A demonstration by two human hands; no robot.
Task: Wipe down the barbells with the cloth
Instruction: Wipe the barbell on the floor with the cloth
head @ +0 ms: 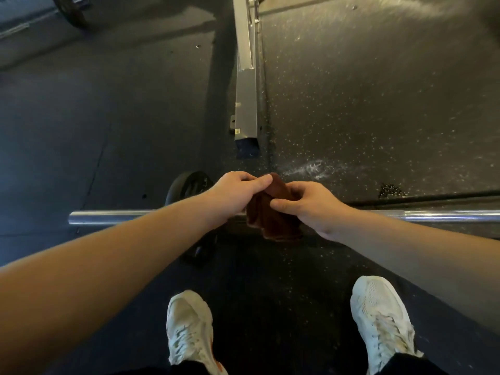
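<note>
A chrome barbell [108, 216] lies across the dark rubber floor in front of my feet, with a black weight plate [186, 185] on it near the middle of the view. A brown cloth [273, 220] hangs over the bar between my hands. My left hand [235, 192] pinches the cloth's upper edge. My right hand [311, 205] grips the cloth from the right side. The bar section under the cloth and arms is hidden.
A grey steel rack foot [245, 85] runs away from me just beyond the bar. Another plate-loaded bar [70, 9] sits at the far left. White chalk marks [313, 169] smear the speckled floor. My white shoes [189, 331] stand behind the bar.
</note>
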